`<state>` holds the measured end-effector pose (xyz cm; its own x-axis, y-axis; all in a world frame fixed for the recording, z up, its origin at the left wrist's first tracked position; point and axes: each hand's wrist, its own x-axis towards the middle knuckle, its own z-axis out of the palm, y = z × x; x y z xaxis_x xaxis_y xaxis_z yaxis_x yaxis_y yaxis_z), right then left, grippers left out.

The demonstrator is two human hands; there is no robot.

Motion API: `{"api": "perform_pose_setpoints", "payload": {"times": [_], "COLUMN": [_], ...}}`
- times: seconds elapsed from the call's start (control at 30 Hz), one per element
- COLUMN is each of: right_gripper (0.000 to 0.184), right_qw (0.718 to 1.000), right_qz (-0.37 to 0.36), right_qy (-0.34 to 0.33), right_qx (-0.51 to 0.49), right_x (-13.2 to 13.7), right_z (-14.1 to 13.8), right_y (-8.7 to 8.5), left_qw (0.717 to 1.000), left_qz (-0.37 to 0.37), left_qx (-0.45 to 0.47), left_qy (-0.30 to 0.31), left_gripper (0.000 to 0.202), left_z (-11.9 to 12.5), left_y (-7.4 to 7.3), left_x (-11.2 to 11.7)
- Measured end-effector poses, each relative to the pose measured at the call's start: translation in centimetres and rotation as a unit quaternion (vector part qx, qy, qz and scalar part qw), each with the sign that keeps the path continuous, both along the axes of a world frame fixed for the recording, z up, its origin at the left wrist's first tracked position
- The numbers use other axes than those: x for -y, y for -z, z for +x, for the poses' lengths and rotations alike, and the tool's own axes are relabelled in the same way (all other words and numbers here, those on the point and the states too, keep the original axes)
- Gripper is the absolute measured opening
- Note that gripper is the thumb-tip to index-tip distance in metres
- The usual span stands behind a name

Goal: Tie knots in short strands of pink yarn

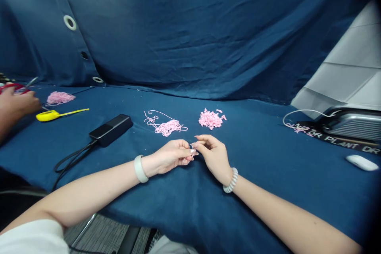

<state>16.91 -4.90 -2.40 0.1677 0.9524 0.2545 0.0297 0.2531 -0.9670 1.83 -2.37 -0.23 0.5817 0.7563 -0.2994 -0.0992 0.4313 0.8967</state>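
Left hand (pixel 171 156): thumb and fingers pinched together, gap closed, on a small pink strand (pixel 192 153); the strand sits at the fingertips, its lower part showing just below the thumb. Right hand (pixel 216 158): thumb and index brought nearly together at the upper end of the same strand, remaining fingers loosely curled; contact there too small to resolve, so cannot tell whether this hand also has hold. Landmark for positions: the loose yarn tangle (pixel 168 127) on the blue cloth (pixel 253 135). Relative to it, the strand and both sets of fingertips lie nearer the wearer and to the right, apart from the tangle. A heap of short pink pieces (pixel 210 119) lies right of the tangle, separate from it, beyond the right hand. Left of the tangle: a black box (pixel 111 130) with dark cables; farther left, a yellow object (pixel 49 116) with a thin strip, and behind that a second pink bundle (pixel 60 97). Far left of the tangle, another person's hand (pixel 22 103) at red-handled scissors (pixel 14 87). Far right of the tangle: a lettered strap (pixel 342 141), and nearer the wearer, a white oval object (pixel 362 162).
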Motion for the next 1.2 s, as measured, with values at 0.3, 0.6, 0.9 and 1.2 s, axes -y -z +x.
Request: {"api": "perform_pose_setpoints", "payload": {"times": [0.3,0.6,0.9,1.2], "right_gripper": [0.02,0.036,0.029,0.027], "right_qw": [1.0,0.987,0.981,0.991], "right_qz": [-0.017,-0.053,-0.066,-0.068], "right_qy": [-0.002,-0.151,-0.173,-0.114], "right_qx": [-0.013,0.014,0.057,0.003], "right_x": [-0.3,-1.4,-1.4,-1.8], "right_z": [0.1,1.4,1.3,1.3], "right_y": [-0.5,-0.3,-0.3,0.4], "left_qw": [0.996,0.981,0.98,0.985], "left_qz": [0.082,0.184,0.173,0.149], "left_qx": [-0.029,-0.061,-0.094,-0.076], "left_qy": [0.004,-0.009,0.005,-0.045], "left_gripper": [0.032,0.035,0.035,0.027], "left_z": [0.2,0.3,0.3,0.5], "left_y": [0.2,1.2,1.3,0.9], "left_x": [0.4,0.3,0.3,0.3]}}
